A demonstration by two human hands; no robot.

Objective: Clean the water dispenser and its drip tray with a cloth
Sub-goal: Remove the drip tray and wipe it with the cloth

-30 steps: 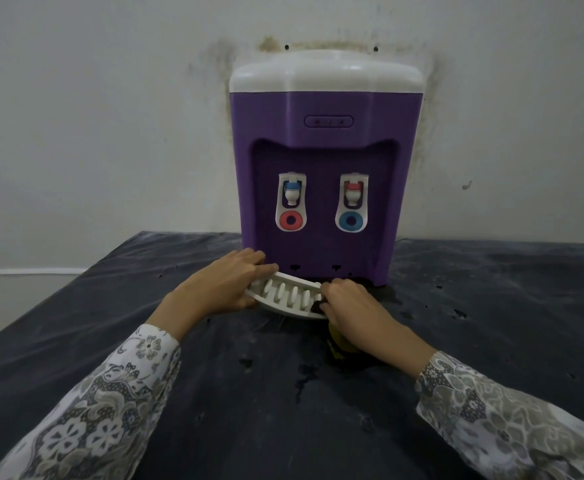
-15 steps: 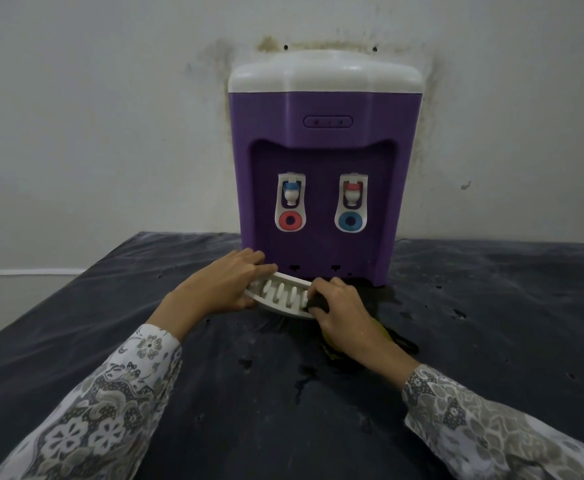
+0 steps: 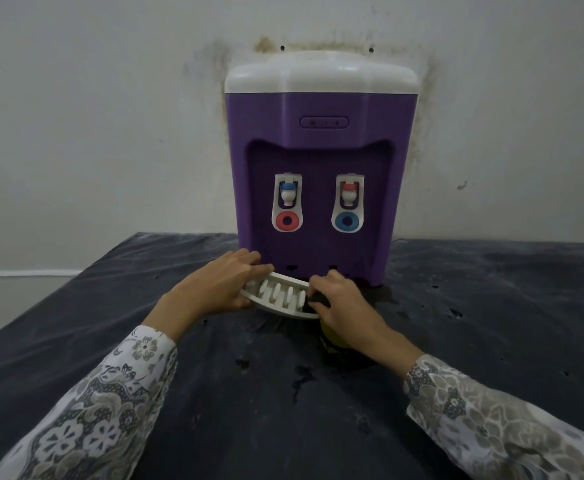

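Hands meet at the foot of a purple plastic water dispenser with a white top [image 3: 320, 188], which stands at the far edge of a dark-covered table [image 3: 110, 306] against a stained white wall [image 3: 93, 116]. The white slotted plastic drip tray [image 3: 276, 297] is tilted just in front of the dispenser's base. The left hand [image 3: 214, 289] grips the tray's left end, fingers curled over its rim. The right hand [image 3: 339, 303] presses a dark and yellow cloth [image 3: 332, 336] onto the tray's right end, fingers clenched around it.
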